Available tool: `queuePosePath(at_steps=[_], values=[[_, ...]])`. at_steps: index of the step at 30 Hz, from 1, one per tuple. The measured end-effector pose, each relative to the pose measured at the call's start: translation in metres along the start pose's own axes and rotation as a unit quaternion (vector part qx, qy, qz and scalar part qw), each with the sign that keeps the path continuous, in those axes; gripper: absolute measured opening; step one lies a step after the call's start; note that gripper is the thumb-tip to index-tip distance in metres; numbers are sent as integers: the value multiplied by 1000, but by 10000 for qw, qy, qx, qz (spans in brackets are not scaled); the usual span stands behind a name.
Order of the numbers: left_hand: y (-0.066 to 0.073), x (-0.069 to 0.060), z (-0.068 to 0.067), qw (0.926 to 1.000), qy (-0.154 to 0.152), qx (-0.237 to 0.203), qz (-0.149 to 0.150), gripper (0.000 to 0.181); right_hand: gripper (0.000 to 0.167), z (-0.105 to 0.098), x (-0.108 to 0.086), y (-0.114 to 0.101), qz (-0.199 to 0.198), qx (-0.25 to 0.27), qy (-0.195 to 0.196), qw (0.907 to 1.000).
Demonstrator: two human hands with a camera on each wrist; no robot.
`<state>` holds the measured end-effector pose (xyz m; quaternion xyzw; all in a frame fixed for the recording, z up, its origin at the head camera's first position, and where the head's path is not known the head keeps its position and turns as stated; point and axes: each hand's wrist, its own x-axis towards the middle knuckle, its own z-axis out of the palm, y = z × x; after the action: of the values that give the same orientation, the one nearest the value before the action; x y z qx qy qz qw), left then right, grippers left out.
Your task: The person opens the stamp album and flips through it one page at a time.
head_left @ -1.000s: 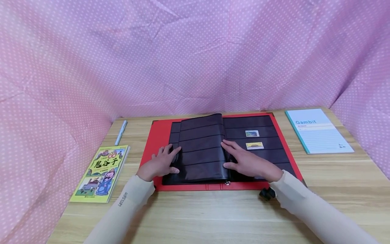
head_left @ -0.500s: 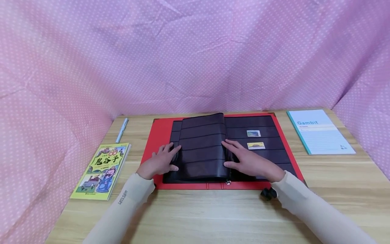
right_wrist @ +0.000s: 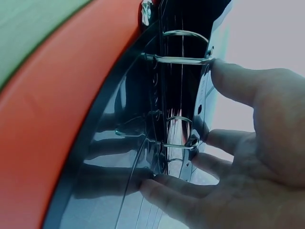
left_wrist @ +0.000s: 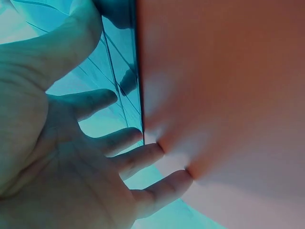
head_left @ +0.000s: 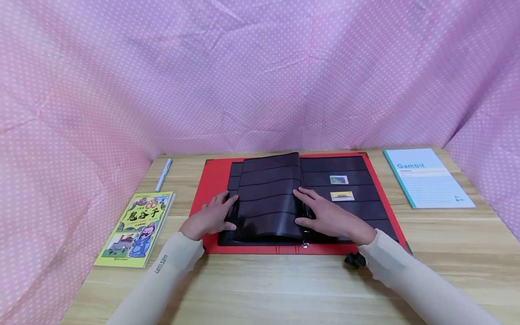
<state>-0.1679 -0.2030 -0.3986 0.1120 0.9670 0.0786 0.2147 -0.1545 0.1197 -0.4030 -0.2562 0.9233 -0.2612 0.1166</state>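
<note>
A red ring-binder stamp album [head_left: 209, 180] lies open on the table. One black pocket page [head_left: 268, 194] bulges up over the left side. My left hand [head_left: 210, 214] rests with spread fingers across the left cover and the outer edge of the black pages. My right hand [head_left: 327, 214] touches the bulging page near the spine with its fingertips, fingers fairly straight. In the right wrist view, metal rings [right_wrist: 183, 60] pass through the page holes beside the thumb and fingers. On the right page sit two stamps, a green-blue one [head_left: 339, 179] and a yellow one [head_left: 342, 196].
To the left lie a yellow comic-style book [head_left: 136, 230] and a light-coloured pen [head_left: 164, 175]. A white and teal notebook [head_left: 428, 178] lies at the right. A small black object [head_left: 355, 260] shows below the right wrist. Pink dotted cloth [head_left: 260, 81] hangs behind the table.
Both hands stay almost in place on the album, shifting only slightly. The raised page's lower part ripples a little more. The view has tilted slightly.
</note>
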Motion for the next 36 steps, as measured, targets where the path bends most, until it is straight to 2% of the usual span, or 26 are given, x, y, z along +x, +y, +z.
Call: queuePosePath(at_steps=[14,24,31,36], values=[[-8,-4,-1,9999,39,105,132,92,76,2,3,0,-39,-131,-40,9999],[-9,-8,-7,9994,-182,189,229,80,75,1,5,-2,-78,-191,-104,9997],[-5,-6,-3,9992,41,298,257,83,74,0,9,-7,123,-281,-246,9992],[-5,-8,-1,9991,178,179,348,88,70,2,9,-12,76,-289,-424,9987]])
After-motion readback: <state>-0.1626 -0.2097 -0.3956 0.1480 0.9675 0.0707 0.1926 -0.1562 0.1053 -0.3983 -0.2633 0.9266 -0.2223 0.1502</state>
